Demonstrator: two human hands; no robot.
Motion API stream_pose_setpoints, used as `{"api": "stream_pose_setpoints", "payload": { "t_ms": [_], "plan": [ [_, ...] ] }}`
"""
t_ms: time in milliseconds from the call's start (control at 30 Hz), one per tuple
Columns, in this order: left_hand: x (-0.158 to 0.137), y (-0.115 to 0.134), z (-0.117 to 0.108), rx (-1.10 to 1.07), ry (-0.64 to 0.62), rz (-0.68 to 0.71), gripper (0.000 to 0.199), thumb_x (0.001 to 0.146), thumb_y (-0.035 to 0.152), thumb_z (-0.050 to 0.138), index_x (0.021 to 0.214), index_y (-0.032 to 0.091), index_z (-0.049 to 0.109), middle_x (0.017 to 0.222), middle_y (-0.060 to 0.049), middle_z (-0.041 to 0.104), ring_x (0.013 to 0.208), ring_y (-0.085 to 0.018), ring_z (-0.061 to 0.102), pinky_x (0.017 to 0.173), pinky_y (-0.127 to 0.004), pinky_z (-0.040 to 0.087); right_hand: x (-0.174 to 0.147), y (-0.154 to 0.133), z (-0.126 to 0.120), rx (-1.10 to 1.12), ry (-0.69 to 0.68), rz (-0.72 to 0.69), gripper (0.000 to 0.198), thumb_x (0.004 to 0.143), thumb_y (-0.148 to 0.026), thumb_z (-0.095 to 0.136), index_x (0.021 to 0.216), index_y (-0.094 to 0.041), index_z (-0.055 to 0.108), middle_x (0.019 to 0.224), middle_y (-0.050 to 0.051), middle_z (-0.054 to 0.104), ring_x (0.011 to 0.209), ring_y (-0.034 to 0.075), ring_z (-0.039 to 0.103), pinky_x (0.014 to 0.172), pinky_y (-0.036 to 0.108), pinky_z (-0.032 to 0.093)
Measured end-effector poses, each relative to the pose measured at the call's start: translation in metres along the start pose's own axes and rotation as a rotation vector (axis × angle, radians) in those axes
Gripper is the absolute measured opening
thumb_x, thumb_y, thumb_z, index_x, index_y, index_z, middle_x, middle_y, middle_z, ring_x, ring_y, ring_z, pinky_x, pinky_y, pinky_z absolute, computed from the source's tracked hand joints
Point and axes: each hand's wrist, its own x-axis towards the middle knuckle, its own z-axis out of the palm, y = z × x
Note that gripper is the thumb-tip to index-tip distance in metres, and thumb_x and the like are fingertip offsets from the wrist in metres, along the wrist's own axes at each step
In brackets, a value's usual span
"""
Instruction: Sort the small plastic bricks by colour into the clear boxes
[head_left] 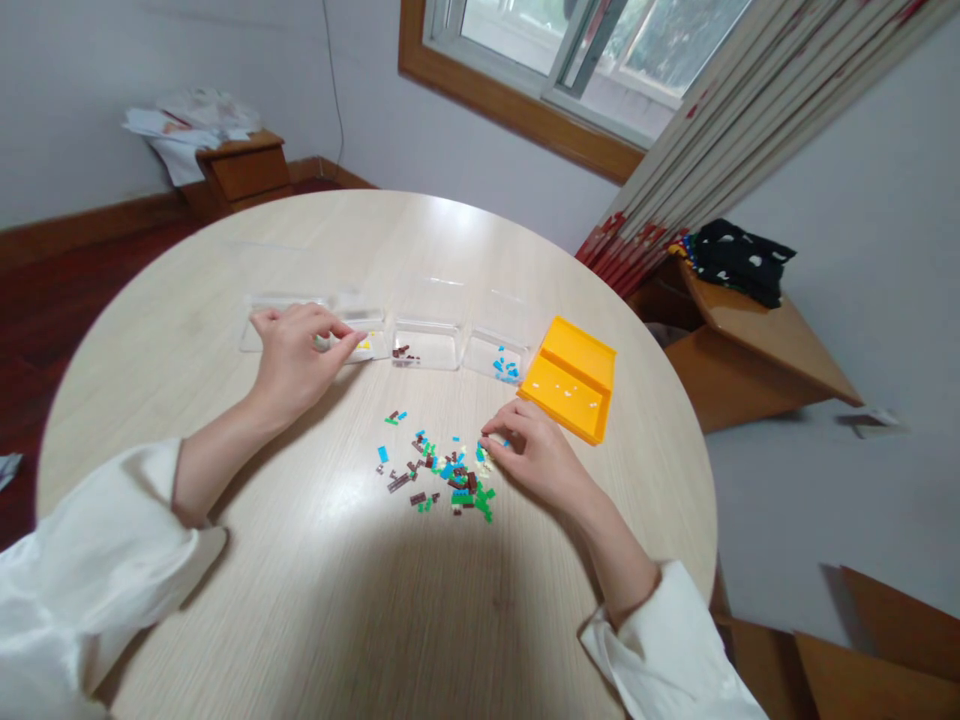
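My left hand (296,355) hovers over the clear plastic box with yellow pieces (367,343), thumb and forefinger pinched together. Whatever is between those fingertips is too small to make out. At the right edge of a loose pile of small building bricks (457,470), my right hand (536,450) has its fingers drawn together. Its fingertips touch or nearly touch the bricks, and I cannot tell what they grip. The pile mixes brown, blue, green and pale bricks. Brown bricks (405,353) lie in a middle clear box (439,350), blue bricks (506,368) in the clear box (480,352) right of it.
An open yellow case (574,345) with a few white pieces stands right of the clear boxes. Another clear box (251,330) is partly behind my left hand. The round table (300,600) stands near a window, a curtain (720,130) and wooden furniture (757,350).
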Motion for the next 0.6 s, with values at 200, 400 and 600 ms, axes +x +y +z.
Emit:
{"api": "stream_pose_setpoints", "payload": {
  "t_ms": [200, 400, 600],
  "plan": [
    [-0.004, 0.009, -0.001, -0.016, -0.004, 0.057, 0.027, 0.084, 0.038, 0.058, 0.062, 0.022, 0.058, 0.071, 0.0, 0.065, 0.075, -0.02, 0.058, 0.078, -0.043, 0.027, 0.001, 0.0, 0.001, 0.018, -0.037, 0.014, 0.009, 0.082, -0.019, 0.058, 0.075, -0.018, 0.064, 0.079, 0.003, 0.06, 0.076, 0.016, 0.053, 0.072, 0.031, 0.041],
    [-0.008, 0.015, 0.001, -0.029, -0.031, 0.098, 0.024, 0.084, 0.037, 0.058, 0.065, 0.022, 0.059, 0.073, 0.0, 0.067, 0.074, -0.02, 0.057, 0.076, -0.04, 0.028, 0.002, 0.002, 0.002, 0.008, -0.029, 0.018, 0.009, 0.084, -0.02, 0.055, 0.077, -0.018, 0.06, 0.078, 0.004, 0.059, 0.077, 0.017, 0.053, 0.071, 0.03, 0.04],
    [-0.01, 0.022, -0.001, -0.078, -0.049, 0.141, 0.025, 0.086, 0.036, 0.056, 0.065, 0.022, 0.059, 0.071, 0.001, 0.067, 0.071, -0.019, 0.058, 0.076, -0.04, 0.028, 0.001, -0.001, 0.002, 0.142, 0.081, 0.129, 0.009, 0.083, -0.023, 0.054, 0.078, -0.019, 0.06, 0.072, 0.002, 0.061, 0.069, 0.015, 0.054, 0.067, 0.028, 0.041]
  ]
}}
